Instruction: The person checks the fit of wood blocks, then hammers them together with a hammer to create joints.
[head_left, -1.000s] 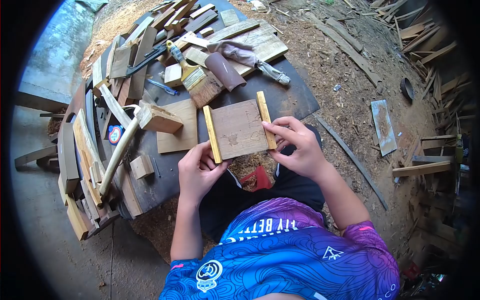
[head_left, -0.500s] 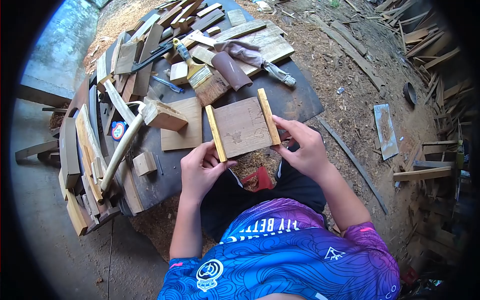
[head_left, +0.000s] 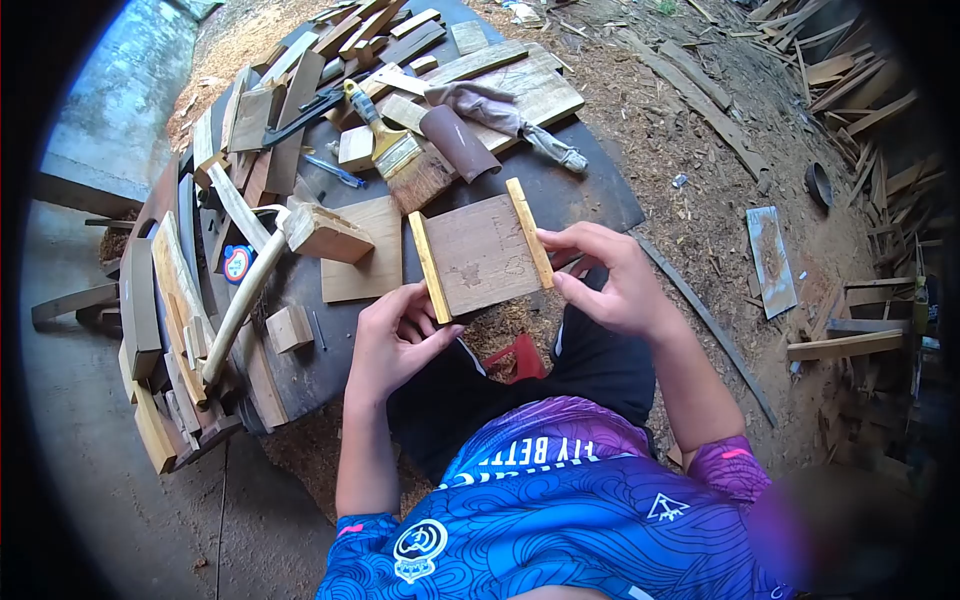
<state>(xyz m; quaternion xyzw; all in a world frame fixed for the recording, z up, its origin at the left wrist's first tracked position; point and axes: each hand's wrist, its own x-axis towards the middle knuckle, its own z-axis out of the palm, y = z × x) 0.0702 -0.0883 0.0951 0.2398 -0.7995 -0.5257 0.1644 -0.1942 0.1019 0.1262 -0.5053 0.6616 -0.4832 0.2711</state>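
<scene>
A small wooden piece, a brown flat board with a yellowish strip along its left and right sides, is held over the near edge of the table. My left hand grips the lower end of the left strip, some of its fingers hidden beneath. On the opposite side, my right hand has its fingertips and thumb at the right strip. Just beyond the piece lies a wide paintbrush with worn bristles. To the left, a mallet with a wooden head and pale handle rests by a square board.
Offcuts crowd the dark table at the back and left. A curved brown sheet, a crumpled cloth, a blue pen, a small block and a nail lie there. Scrap wood is piled right.
The right side of the wooden piece has shifted slightly left. My right thumb has moved up a little along the right strip, and my left hand has shifted slightly left.
</scene>
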